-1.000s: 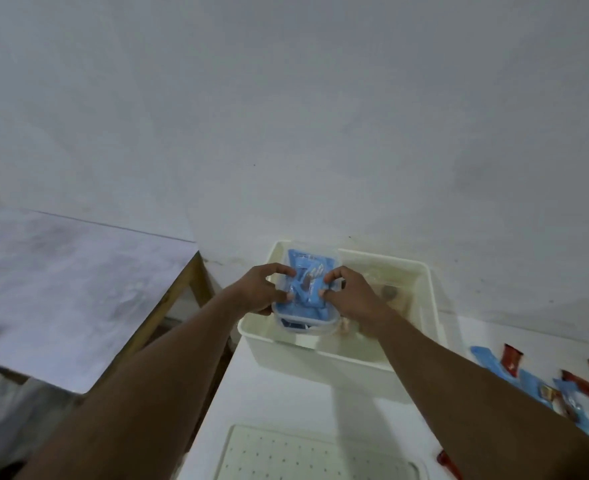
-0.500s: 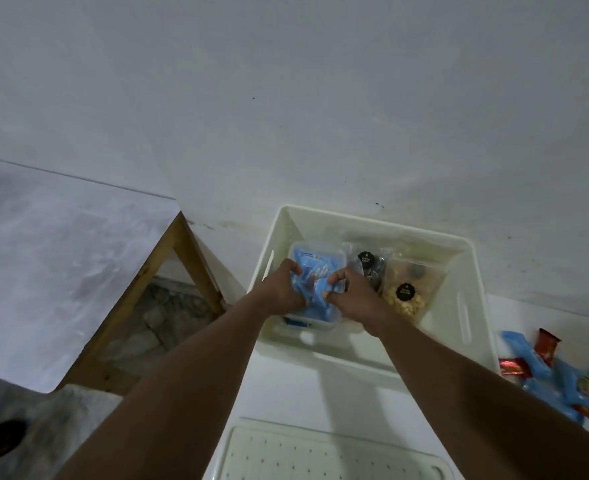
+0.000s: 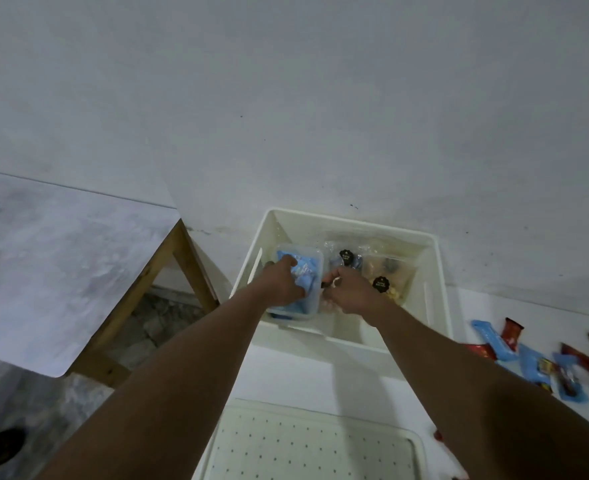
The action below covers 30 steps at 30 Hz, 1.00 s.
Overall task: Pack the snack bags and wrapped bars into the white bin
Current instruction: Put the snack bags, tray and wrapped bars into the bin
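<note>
The white bin stands against the wall on the white table. In its left half sits a clear plastic tub filled with blue wrapped bars. My left hand is pressed down into the tub, fingers curled on the blue bars. My right hand hovers just right of the tub with its fingers curled; what they hold is hidden. Clear snack bags with round black labels lie in the bin's right half, one more behind. Loose blue bars and red bars lie on the table at right.
A white perforated lid lies on the table in front of the bin. A wooden-framed table with a grey top stands to the left across a gap of stone floor. The wall rises directly behind the bin.
The tub of blue bars went from above the bin's front left corner down inside it. My right hand has come off the tub and shifted right; my left hand stays on the bars.
</note>
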Tool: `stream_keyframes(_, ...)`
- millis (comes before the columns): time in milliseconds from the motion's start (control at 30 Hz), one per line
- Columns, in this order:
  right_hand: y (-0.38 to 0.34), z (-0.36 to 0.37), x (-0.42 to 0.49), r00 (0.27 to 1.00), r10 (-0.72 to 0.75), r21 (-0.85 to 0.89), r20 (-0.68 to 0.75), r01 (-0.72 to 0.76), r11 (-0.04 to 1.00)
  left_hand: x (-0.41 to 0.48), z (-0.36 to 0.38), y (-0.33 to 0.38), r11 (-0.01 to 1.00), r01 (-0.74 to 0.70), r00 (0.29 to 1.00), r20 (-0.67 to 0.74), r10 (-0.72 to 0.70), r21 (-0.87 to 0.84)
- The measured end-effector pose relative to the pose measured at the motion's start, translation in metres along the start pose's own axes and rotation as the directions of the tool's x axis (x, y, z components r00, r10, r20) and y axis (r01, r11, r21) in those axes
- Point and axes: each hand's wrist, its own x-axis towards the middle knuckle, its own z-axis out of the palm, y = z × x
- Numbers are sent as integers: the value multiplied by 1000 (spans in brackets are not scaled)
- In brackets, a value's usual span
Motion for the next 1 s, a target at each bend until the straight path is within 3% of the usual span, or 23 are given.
stream_keyframes(367,33,-105,-124,995,-39,84,-87,46,995,-82,68,121,976,-218,976,22,218,2)
stream_keyframes(567,121,-164,-173,982,43,11,-183,-42,999,-115,144,186,960,-229,968,66,242,-158)
stream_keyframes(700,204,-198,-195,965,112,-71,-238,-132,989,-126,207,208,955,-240,963,82,257,-172)
stream_keyframes(867,296,-222,-200,965,65,-260,-255,-134,956,-116,284,190,977,-214,969,118,215,-23)
stream_keyframes(1000,334,-220,-179,980,-39,-400,-195,-43,915,-94,328,170,911,-328,935,223,275,250)
